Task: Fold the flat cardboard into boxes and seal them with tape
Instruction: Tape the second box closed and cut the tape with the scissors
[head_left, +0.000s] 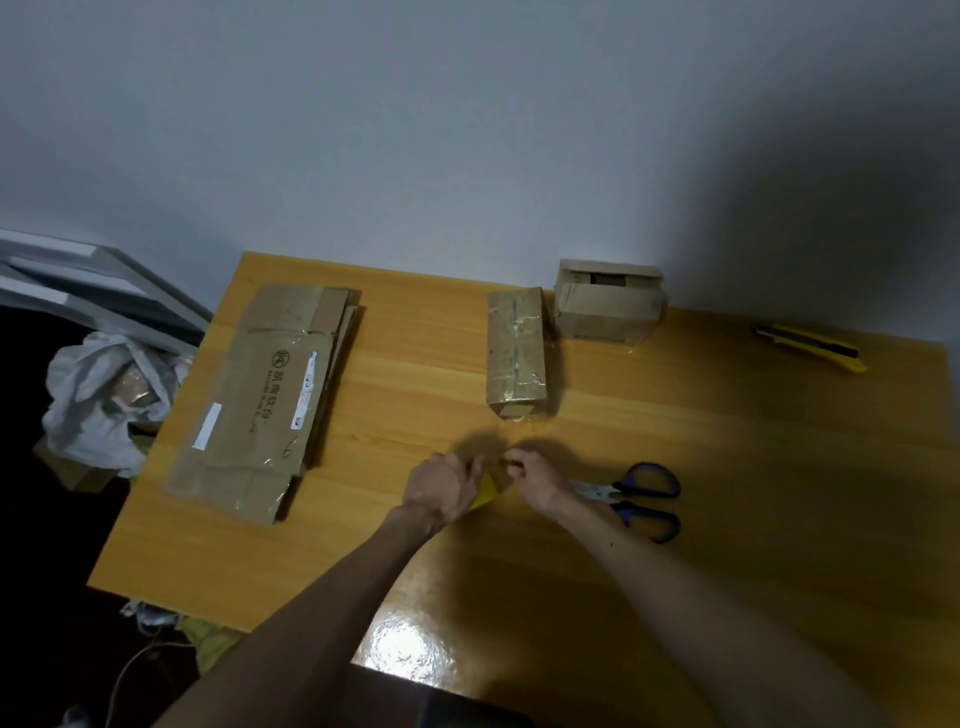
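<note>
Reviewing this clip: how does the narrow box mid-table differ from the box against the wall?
The narrow box is slim and long; the box against the wall is wider and squatter. The narrow box is closed, with shiny tape along its top; the box against the wall shows a dark gap between its top flaps. Both are folded brown cardboard on the wooden table.

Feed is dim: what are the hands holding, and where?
Left hand grips a yellow object, mostly hidden in its fist; right hand pinches beside it, on what cannot be told.
</note>
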